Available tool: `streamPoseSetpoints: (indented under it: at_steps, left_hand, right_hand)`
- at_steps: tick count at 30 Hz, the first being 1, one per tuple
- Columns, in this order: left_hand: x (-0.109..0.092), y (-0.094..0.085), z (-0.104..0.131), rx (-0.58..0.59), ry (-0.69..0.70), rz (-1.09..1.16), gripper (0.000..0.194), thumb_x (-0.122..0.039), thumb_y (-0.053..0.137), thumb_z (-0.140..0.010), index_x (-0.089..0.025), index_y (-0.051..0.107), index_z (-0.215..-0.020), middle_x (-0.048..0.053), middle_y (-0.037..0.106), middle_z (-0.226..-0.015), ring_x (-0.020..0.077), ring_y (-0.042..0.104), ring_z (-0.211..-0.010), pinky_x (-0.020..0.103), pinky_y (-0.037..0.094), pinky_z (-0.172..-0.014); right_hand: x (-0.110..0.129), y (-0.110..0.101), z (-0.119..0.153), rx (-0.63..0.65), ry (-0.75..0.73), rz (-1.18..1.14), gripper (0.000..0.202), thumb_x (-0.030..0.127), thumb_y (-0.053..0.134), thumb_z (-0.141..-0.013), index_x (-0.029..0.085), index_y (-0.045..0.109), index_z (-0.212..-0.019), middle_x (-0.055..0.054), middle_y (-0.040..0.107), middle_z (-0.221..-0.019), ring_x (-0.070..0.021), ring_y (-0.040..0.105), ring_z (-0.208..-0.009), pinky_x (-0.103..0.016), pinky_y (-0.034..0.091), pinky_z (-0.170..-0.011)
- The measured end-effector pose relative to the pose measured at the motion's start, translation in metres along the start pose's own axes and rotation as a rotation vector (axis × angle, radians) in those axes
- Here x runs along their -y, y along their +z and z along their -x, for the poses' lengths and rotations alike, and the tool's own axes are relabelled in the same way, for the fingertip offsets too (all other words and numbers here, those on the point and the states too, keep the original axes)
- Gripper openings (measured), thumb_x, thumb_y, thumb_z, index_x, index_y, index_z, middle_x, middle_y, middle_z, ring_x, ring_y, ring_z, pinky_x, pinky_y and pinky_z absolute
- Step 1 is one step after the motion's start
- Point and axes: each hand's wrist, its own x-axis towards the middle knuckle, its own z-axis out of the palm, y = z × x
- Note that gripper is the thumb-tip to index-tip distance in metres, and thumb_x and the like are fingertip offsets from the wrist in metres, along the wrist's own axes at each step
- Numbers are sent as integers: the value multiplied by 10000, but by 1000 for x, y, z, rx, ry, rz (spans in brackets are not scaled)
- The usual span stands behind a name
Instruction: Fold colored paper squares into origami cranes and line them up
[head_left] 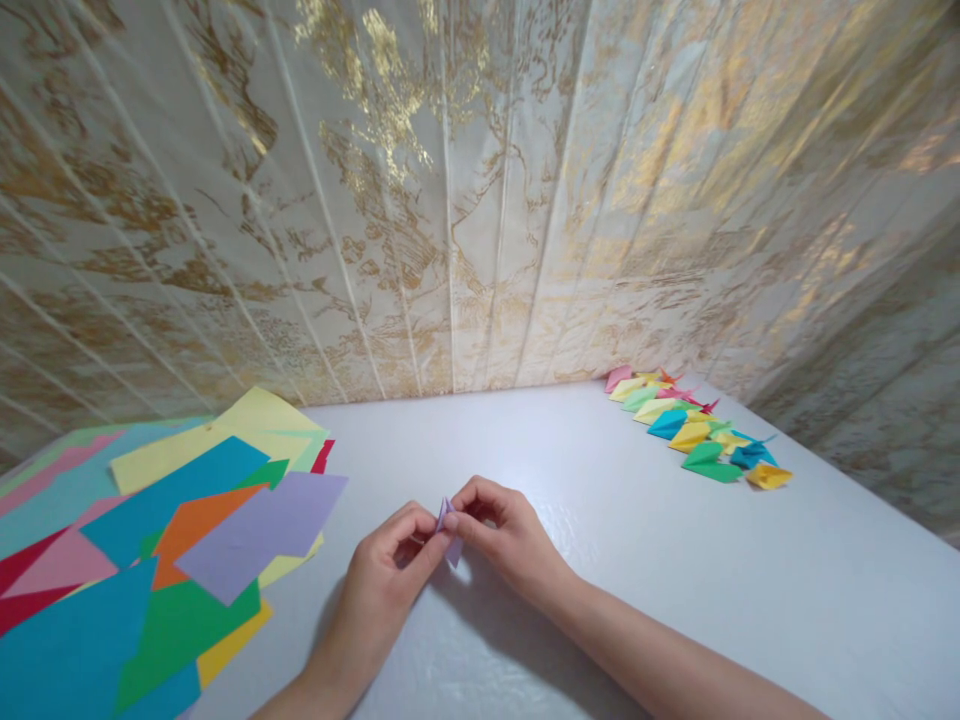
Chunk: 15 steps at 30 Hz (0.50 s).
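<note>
A small folded piece of purple origami paper (454,551) is pinched between both hands, just above the white table. My left hand (390,565) grips its left side between thumb and fingers. On the other side, my right hand (501,525) closes thumb and forefinger on the paper near its upper part. A pointed tip shows above the thumbs and another points down below them. The fingers cover the middle of the folds.
Loose coloured paper sheets (210,450) spread over the left side of the white table (525,435), a purple sheet (259,535) on top. Several folded paper figures (709,462) stand in rows at the back right. A gold-patterned curtain (420,230) hangs behind the table.
</note>
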Motion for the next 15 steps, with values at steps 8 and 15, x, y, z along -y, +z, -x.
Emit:
streamPoseSetpoints:
  at_steps: [8, 15]
  left_hand:
    - [5, -1, -2, 2, -21, 44, 234, -416, 643, -813, -207, 650, -707, -44, 558, -665, 141, 544, -637, 211, 429, -605]
    - [9, -3, -2, -23, -1, 49, 249, -406, 671, -815, -206, 625, -674, -45, 547, -678, 132, 520, -638, 201, 407, -593]
  right_hand:
    - [1, -6, -4, 29, 17, -114, 233, 415, 761, -745, 190, 703, -719, -13, 624, -712, -154, 519, -674, -329, 373, -690]
    - [-2, -8, -6, 29, 26, -87, 242, 400, 764, -746, 184, 656, -731, 7, 600, -680, -127, 490, -617, -300, 358, -628]
